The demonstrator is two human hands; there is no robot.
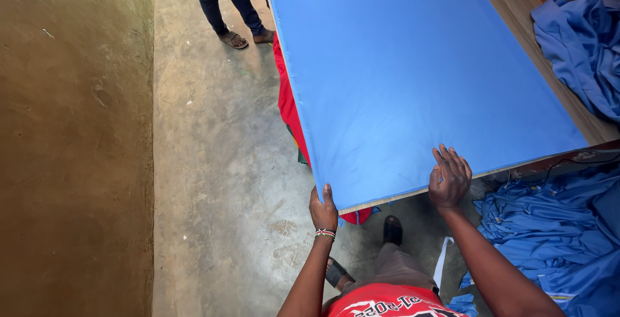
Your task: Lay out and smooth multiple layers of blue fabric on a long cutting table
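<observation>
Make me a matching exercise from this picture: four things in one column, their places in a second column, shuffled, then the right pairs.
1. left hand
2. right hand
3. red cloth
4. heap of blue garments

A. flat on top of the blue sheet, near its close edge
B. hanging below the table's left side
C. gripping the sheet's near corner
D. on the floor at the right

Pairs: 1-C, 2-A, 3-B, 4-D

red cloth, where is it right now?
Head view: the red cloth hangs below the left edge of the blue sheet on the table, running down to near the left hand.
</observation>
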